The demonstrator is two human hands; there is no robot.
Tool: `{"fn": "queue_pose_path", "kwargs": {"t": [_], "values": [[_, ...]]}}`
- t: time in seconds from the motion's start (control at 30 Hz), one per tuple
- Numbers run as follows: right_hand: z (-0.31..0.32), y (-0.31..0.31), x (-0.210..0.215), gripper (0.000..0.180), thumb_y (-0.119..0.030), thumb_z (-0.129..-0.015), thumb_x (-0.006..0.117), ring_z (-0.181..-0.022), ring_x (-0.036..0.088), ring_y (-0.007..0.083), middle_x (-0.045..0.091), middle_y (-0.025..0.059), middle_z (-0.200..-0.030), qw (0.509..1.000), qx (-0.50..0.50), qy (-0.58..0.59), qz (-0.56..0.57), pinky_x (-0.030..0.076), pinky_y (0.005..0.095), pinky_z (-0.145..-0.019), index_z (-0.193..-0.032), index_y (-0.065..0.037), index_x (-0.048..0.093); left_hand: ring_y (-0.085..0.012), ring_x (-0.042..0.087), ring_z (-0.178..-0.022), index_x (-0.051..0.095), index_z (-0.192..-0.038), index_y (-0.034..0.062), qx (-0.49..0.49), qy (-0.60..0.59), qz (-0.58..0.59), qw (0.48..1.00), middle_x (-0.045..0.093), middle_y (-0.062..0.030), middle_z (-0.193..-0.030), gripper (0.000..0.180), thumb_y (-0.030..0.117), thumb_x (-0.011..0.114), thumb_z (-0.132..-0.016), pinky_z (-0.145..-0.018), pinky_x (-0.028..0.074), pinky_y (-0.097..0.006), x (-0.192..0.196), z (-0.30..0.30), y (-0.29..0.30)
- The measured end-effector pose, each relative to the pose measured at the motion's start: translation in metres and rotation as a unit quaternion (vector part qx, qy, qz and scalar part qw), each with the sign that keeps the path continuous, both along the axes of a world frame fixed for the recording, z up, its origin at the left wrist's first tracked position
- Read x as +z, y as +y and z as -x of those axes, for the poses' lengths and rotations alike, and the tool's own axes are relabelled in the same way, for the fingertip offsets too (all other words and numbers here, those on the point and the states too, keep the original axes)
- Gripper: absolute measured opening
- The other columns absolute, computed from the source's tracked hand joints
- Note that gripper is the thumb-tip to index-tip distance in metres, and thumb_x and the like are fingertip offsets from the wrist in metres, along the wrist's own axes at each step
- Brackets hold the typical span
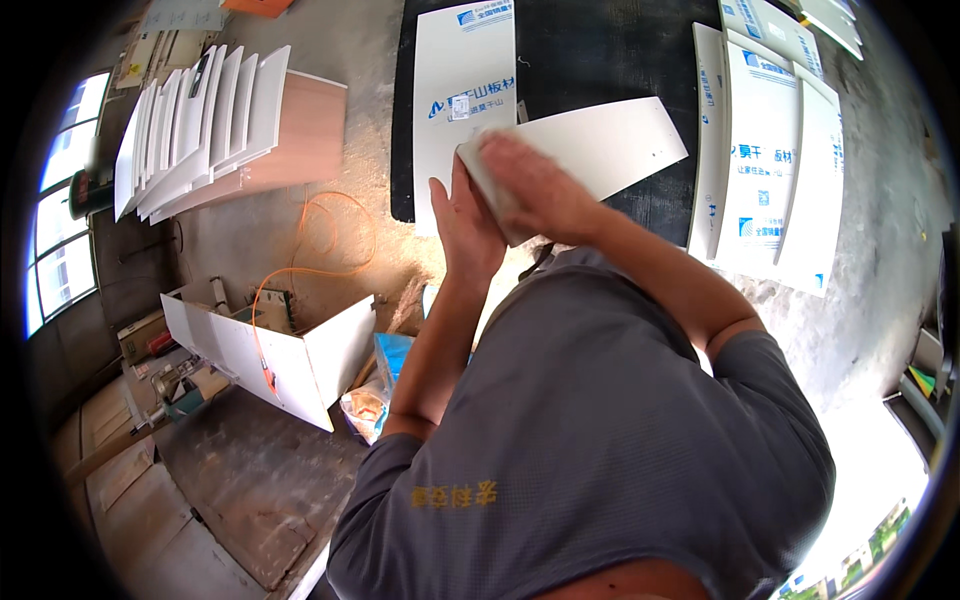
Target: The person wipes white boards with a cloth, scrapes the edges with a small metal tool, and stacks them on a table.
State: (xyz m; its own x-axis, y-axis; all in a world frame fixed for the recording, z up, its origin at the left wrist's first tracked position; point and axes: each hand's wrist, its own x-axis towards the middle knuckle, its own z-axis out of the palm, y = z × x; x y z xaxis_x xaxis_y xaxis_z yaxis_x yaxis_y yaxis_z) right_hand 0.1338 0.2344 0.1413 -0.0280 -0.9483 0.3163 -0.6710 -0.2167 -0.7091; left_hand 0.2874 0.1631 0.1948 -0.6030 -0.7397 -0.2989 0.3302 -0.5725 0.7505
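Observation:
A long white panel (610, 148) with one curved side reaches from close to my body out over a black work surface (590, 75). At its near end my left hand (470, 228) holds the edge, its thumb apart from the fingers. My right hand (535, 188) lies across that same end, blurred by motion. Whether anything is under the right palm is hidden. Beneath and to the left, a white board with blue print (465, 60) rests on the black surface.
Printed white boards (765, 150) are stacked at the right. To the left, several white panels (205, 130) lean in a row beside a brownish sheet (300, 130). An orange cord (325, 270) coils on the floor near a white open box (270, 355) and a blue bag (393, 358).

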Motion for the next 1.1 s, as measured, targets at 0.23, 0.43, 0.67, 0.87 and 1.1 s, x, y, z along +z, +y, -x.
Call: {"fn": "queue_pose_path", "kwargs": {"t": [0.23,0.43,0.67,0.87,1.1], "values": [[0.043,-0.021,-0.033,0.082,-0.052,-0.106,0.044,-0.16,0.017,0.0353,0.026,0.0253,-0.168,0.992,-0.119,0.017,-0.022,0.013,0.044,-0.131,-0.16,0.006,0.025,-0.0267,0.035,-0.151,0.015,-0.168,0.0152,-0.005,-0.012,-0.017,1.0,0.03,-0.0064,-0.168,0.072,0.059,0.012,-0.111,-0.125,0.029,-0.042,0.006,0.019,0.001],[0.041,-0.036,-0.004,0.073,-0.047,-0.107,0.042,-0.16,0.017,0.0345,0.025,0.0184,-0.171,0.998,-0.033,-0.023,0.052,0.012,0.0409,-0.131,-0.165,-0.004,0.024,-0.0284,0.035,-0.151,0.015,-0.168,0.019,-0.017,0.021,0.011,1.0,0.034,-0.0077,-0.166,0.072,0.061,0.009,-0.11,-0.126,0.028,-0.042,0.021,0.031,-0.005],[-0.007,-0.036,0.069,0.086,-0.052,-0.104,0.046,-0.16,0.015,0.038,0.025,0.0261,-0.168,0.996,0.012,0.032,0.077,0.011,0.0436,-0.131,-0.16,0.009,0.024,-0.0278,0.038,-0.15,0.019,-0.168,0.0186,0.03,0.074,-0.017,0.997,0.035,-0.0092,-0.165,0.086,0.075,0.013,-0.104,-0.123,0.032,-0.041,0.022,0.045,-0.009],[-0.015,0.026,0.083,0.091,-0.062,-0.104,0.038,-0.16,0.014,0.0384,0.021,0.0247,-0.17,0.994,0.094,0.053,0.003,0.011,0.0466,-0.13,-0.161,0.007,0.024,-0.0231,0.05,-0.139,0.033,-0.162,0.0159,-0.003,0.048,-0.045,0.998,0.048,-0.008,-0.154,0.08,0.071,0.019,-0.106,-0.116,0.042,-0.039,0.004,0.031,-0.018],[-0.016,0.013,0.066,0.096,-0.068,-0.1,0.042,-0.16,0.012,0.0403,0.018,0.0233,-0.171,0.996,0.061,0.046,0.046,0.013,0.0487,-0.13,-0.163,0.003,0.023,-0.024,0.044,-0.146,0.03,-0.164,0.0134,0.001,0.046,-0.037,0.998,0.046,-0.0062,-0.158,0.089,0.077,0.019,-0.103,-0.122,0.034,-0.041,0.015,0.038,-0.012]]}}
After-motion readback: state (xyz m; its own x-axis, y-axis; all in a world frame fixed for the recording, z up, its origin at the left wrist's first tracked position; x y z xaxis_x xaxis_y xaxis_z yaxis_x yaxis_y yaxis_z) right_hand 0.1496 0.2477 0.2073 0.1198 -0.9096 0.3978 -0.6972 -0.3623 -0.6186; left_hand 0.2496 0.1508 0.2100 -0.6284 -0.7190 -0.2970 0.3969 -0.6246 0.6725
